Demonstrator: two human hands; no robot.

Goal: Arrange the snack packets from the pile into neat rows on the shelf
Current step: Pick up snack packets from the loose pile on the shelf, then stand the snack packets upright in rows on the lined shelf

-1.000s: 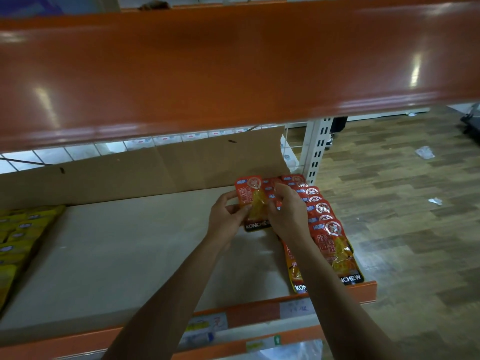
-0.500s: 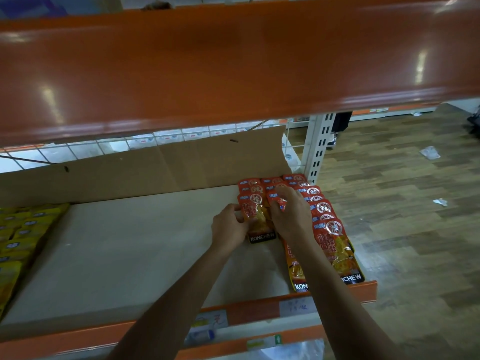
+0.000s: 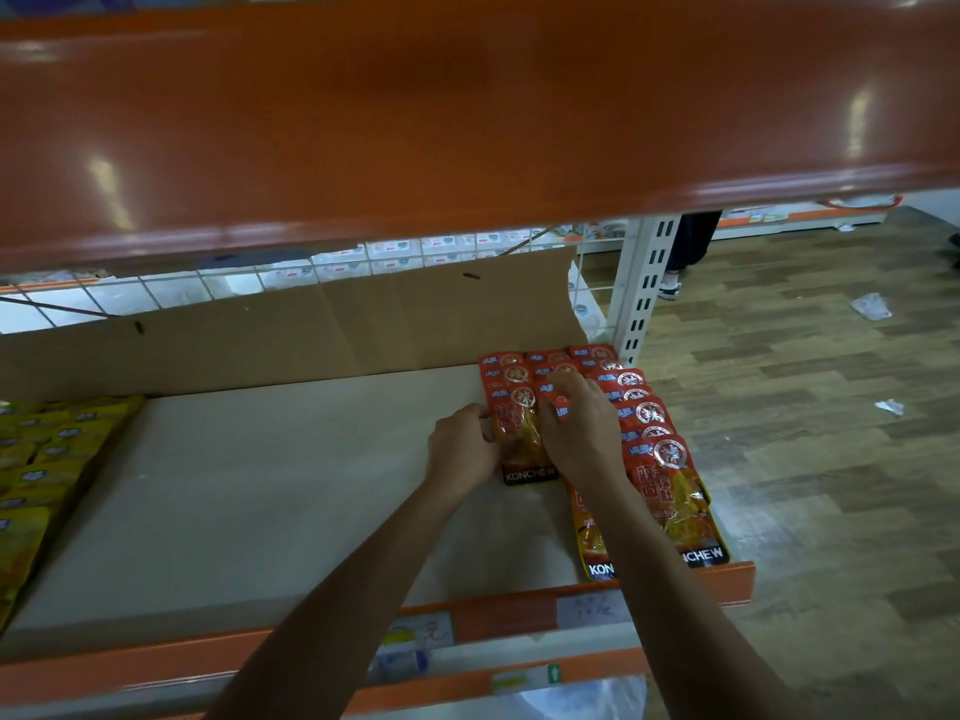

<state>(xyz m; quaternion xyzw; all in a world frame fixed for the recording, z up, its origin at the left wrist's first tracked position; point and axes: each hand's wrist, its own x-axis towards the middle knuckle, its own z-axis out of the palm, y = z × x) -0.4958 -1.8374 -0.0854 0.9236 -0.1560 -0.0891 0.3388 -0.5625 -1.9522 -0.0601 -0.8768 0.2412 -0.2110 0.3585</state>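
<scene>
Red and yellow snack packets lie in overlapping rows at the right end of the beige shelf [image 3: 260, 491]. The far-right row [image 3: 660, 459] runs from the back to the front edge. A shorter left row ends in a front packet [image 3: 522, 444] marked KONCHEW. My left hand [image 3: 462, 449] pinches that packet's left edge. My right hand [image 3: 582, 428] lies flat over its right side and the middle row, fingers pressing down. The pile the packets come from is out of sight.
An orange shelf [image 3: 467, 106] overhangs close above. Brown cardboard [image 3: 311, 330] lines the back, wire mesh behind it. Yellow packets [image 3: 36, 470] fill the shelf's left end. An orange front lip with price tags [image 3: 587, 610] runs below. A white upright [image 3: 644, 288] and wood floor are at right.
The packet, held raised in both hands a second ago, has been lowered onto the left row and now lies flat under my hands.
</scene>
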